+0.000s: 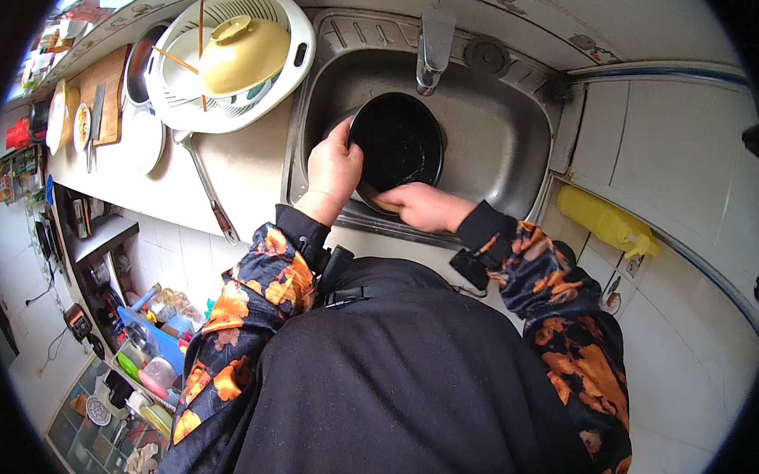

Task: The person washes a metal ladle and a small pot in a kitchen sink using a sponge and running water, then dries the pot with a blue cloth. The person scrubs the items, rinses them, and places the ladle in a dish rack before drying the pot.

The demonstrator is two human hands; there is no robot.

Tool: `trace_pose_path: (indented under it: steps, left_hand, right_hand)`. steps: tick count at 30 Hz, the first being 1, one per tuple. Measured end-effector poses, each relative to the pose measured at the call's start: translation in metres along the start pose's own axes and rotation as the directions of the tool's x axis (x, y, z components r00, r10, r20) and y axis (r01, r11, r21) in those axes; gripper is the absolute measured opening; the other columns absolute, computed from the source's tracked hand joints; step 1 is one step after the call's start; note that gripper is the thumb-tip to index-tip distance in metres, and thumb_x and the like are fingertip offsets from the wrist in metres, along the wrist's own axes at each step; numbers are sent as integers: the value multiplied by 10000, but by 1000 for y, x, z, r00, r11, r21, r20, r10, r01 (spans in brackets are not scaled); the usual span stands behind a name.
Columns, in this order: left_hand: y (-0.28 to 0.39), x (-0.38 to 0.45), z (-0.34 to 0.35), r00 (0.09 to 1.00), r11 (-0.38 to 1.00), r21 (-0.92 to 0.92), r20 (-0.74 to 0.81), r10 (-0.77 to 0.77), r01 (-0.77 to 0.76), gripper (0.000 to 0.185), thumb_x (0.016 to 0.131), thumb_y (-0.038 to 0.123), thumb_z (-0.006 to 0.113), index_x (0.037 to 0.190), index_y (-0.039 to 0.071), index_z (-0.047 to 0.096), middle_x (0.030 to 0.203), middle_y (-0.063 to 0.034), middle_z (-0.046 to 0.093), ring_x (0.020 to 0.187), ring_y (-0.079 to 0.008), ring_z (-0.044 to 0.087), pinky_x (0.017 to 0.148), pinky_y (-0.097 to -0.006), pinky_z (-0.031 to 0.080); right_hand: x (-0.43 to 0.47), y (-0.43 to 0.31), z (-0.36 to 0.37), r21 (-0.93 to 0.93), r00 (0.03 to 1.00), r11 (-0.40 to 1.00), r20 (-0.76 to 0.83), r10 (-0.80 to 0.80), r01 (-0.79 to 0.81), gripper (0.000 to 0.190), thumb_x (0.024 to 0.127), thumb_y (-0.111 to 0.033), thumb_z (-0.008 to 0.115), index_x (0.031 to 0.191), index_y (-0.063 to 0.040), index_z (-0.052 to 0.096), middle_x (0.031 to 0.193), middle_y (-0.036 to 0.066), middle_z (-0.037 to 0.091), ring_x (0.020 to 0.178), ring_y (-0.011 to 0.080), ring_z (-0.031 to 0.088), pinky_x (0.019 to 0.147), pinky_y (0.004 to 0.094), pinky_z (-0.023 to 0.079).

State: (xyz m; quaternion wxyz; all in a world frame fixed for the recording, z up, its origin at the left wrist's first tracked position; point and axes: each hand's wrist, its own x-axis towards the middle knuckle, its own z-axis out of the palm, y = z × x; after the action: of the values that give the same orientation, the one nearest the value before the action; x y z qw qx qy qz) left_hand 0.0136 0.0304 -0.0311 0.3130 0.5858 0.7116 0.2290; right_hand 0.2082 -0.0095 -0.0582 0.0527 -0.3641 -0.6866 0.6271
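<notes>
A round black bowl or pan (399, 139) is held tilted over the left part of the stainless steel sink (509, 133). My left hand (336, 165) grips its left rim, thumb on top. At its lower edge is my right hand (426, 205), fingers curled around the rim area; a pale yellowish thing (385, 204) shows beside those fingers, too small to identify. The faucet (434, 50) hangs just above and to the right of the bowl, and I cannot make out any running water.
Left of the sink stands a white dish rack (235, 120) with a yellow bowl (244, 56) upside down and chopsticks. A metal ladle or spatula (203, 182), a white plate (145, 143), a knife (97, 113) and a cutting board (112, 77) lie beyond. A black drain stopper (487, 55) rests behind the basin.
</notes>
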Motion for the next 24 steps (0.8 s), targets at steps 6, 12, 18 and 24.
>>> trace_pose_path:
  steps: [6, 12, 18, 24]
  left_hand:
    - [17, 6, -7, 905, 771, -474, 210, -370, 425, 484, 820, -37, 516, 1286, 38, 622, 741, -21, 621, 491, -108, 499, 416, -261, 383]
    - [-2, 4, -9, 805, 535, -602, 437, -401, 593, 348, 829, -10, 520, 1150, 38, 645, 733, -16, 597, 472, -110, 462, 376, -254, 326]
    - [-5, -5, 11, 706, 302, -640, 669, -235, 707, 298, 819, -38, 521, 1084, 30, 640, 738, -18, 623, 446, -120, 524, 333, -225, 364]
    - [4, -19, 22, 606, 246, -558, 767, -211, 793, 160, 871, 10, 531, 1001, 8, 624, 738, -24, 619, 492, -137, 566, 375, -230, 414]
  right_hand:
    - [-79, -10, -77, -78, 775, 976, -622, 111, -202, 371, 791, -25, 521, 1096, -73, 726, 1103, 175, 706, 1056, 370, 657, 931, 412, 516]
    - [-130, 19, -99, -193, 448, 899, -894, 5, -394, 413, 895, -113, 564, 1296, -31, 616, 1312, 213, 618, 1268, 360, 557, 1076, 383, 425]
    - [-139, 60, -56, 507, 449, 787, -646, 617, -352, 534, 1016, -463, 520, 1406, -99, 535, 1425, 107, 548, 1283, 256, 522, 1078, 434, 408]
    - [-157, 9, -32, 894, 677, 290, -448, 584, 341, 517, 1050, -459, 470, 1432, -111, 497, 1410, 48, 549, 1284, 229, 500, 1103, 368, 368]
